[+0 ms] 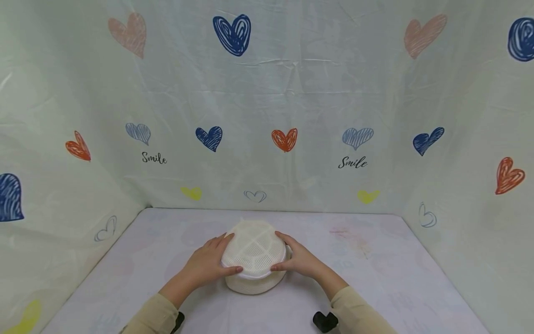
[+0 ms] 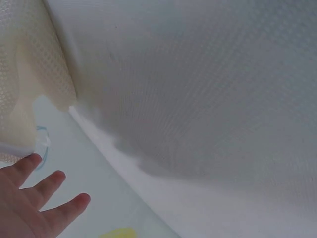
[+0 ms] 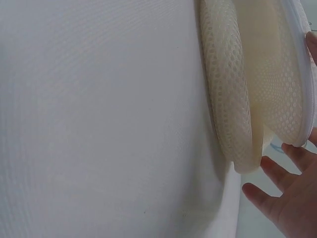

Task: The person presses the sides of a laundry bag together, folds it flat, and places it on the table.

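A round cream mesh laundry bag (image 1: 254,248) sits at the middle of the table, its white-trimmed upper part tilted over a thicker lower part. My left hand (image 1: 210,262) holds the left side of the upper part, thumb at the front edge and fingers farther back. Across from it, my right hand (image 1: 298,257) grips the right side in the same way. In the left wrist view, the lower fingers (image 2: 69,210) are spread beside the bag. The right wrist view shows white trim (image 3: 303,89) close to the fingertips, with a gap between the two mesh parts.
The table (image 1: 367,287) has a pale, faintly patterned cover. A white curtain (image 1: 313,102) printed with hearts encloses its back and sides. Black devices show near both wrists, one beside the right sleeve (image 1: 359,313).
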Motion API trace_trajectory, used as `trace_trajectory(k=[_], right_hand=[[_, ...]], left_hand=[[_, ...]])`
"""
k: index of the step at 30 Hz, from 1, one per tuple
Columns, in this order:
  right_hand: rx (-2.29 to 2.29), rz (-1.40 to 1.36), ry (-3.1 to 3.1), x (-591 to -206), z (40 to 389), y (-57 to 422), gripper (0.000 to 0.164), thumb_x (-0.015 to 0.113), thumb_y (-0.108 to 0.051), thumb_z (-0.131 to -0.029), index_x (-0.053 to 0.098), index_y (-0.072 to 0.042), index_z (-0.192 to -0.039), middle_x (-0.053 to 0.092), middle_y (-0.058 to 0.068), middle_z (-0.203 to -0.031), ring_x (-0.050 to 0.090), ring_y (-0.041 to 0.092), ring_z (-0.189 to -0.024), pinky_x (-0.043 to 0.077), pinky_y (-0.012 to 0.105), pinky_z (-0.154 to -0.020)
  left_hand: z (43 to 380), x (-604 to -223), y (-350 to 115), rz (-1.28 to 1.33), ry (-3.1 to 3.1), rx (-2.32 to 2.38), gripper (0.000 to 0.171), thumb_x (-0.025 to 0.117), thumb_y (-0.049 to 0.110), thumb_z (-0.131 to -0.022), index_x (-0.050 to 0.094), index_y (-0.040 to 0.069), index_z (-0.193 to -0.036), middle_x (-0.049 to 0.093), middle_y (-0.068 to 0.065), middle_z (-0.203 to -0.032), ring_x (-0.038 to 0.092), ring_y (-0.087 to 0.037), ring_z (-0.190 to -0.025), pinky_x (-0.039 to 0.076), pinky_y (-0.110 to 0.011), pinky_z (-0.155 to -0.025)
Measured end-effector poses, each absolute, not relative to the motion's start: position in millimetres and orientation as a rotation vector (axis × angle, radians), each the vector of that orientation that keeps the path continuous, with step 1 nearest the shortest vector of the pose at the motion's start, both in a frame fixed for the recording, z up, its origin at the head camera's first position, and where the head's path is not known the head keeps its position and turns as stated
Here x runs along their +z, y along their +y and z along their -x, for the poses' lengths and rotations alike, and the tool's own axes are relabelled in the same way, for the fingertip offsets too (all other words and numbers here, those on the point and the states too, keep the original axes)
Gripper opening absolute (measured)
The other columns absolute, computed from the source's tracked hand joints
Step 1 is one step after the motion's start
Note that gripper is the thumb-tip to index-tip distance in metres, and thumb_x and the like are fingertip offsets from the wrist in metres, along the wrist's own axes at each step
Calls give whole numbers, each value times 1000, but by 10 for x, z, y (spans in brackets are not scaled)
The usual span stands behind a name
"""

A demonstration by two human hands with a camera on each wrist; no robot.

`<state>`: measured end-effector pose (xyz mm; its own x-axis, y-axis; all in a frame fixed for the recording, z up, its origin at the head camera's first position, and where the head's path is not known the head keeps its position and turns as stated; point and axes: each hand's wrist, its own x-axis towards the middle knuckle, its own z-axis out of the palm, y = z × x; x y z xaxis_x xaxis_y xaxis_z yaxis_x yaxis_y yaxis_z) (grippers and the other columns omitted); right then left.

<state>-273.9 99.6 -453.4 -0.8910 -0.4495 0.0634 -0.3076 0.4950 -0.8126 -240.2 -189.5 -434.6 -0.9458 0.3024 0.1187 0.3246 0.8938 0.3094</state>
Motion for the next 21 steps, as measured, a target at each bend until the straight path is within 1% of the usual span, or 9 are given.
trace_trajectory(k=[21], right_hand=[[-1357, 651, 2569, -4589, 2763, 1035, 104, 89, -34, -69, 32, -9, -152, 29, 14, -157, 24, 40, -142, 21, 61, -111]], left_hand=[[2391, -4398, -1815, 470, -3023, -524, 106, 63, 76, -74, 35, 8, -150, 38, -20, -149, 38, -43, -133, 38, -65, -97]])
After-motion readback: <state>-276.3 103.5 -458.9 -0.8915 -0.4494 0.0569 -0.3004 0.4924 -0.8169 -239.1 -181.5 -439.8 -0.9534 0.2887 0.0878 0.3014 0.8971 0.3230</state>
